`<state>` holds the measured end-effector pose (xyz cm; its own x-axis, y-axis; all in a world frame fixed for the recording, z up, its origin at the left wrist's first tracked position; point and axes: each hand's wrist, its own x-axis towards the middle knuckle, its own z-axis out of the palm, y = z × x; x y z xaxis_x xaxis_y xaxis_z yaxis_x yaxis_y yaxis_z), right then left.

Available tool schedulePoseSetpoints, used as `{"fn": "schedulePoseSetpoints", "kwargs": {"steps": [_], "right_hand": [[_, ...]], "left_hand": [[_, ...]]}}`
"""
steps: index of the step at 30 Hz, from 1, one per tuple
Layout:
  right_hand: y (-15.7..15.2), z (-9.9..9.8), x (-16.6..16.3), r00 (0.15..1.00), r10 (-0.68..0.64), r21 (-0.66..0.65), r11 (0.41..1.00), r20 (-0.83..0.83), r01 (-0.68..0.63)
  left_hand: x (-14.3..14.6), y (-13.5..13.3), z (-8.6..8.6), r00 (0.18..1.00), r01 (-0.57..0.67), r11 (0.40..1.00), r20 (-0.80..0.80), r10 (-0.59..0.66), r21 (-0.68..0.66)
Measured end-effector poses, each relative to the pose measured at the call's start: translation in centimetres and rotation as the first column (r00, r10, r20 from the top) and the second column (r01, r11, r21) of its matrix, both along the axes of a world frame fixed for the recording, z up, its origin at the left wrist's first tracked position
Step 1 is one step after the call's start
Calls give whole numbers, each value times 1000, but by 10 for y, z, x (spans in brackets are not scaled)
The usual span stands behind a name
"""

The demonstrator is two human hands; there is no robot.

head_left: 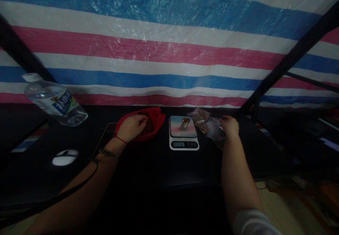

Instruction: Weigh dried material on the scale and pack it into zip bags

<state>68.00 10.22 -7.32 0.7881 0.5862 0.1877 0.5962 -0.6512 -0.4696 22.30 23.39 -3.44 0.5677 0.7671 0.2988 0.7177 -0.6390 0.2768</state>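
Scale (183,131) rests on black table (159,166) before striped sheeting (159,51).

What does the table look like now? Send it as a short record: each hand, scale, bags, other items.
Left hand: fingers in the mouth of the red bag, over dark contents
Right hand: at the clear bag; grip unclear
Scale: bears a small cup with brown bits; display unreadable
Filled bags: between scale and clear bag
Other items: bottle and white mouse, left of the red bag
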Motion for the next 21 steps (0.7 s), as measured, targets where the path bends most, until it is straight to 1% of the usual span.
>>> {"fn": "schedulePoseSetpoints", "kwargs": {"steps": [4,7,9,10,12,14,16,17,18,19,21], "right_hand": [[-1,0,3,999,-20,-25,999,29,21],[-2,1,2,1000,-19,7,1000,17,19],[-2,3,0,1000,-16,68,998,26,14],[-3,5,0,998,-26,121,992,61,18],[-6,11,-1,983,-87,276,960,165,39],[-9,19,-4,961,-155,438,898,229,41],[-10,31,-14,967,-169,575,818,193,29],[-9,39,-22,978,-142,637,771,152,13],[-8,46,-35,990,-94,699,715,104,-6],[-7,54,-50,998,-16,760,649,55,-32],[-2,69,-91,973,228,835,532,20,-142]], "left_hand": [[0,2,-3,1000,-8,1000,8,8,4],[0,2,-3,1000,-9,1000,20,8,12],[0,1,-3,999,-7,1000,34,7,18],[0,1,-3,999,-8,1000,43,7,21],[0,0,-3,998,-11,1000,65,9,28],[0,0,-4,996,-15,999,88,12,37],[0,-1,-4,993,-6,998,122,0,55],[0,-2,-4,989,7,998,150,-18,70],[1,-5,-4,982,29,995,184,-45,91],[2,-9,-3,971,56,992,223,-81,116],[6,-19,1,938,128,977,300,-175,170]]}}
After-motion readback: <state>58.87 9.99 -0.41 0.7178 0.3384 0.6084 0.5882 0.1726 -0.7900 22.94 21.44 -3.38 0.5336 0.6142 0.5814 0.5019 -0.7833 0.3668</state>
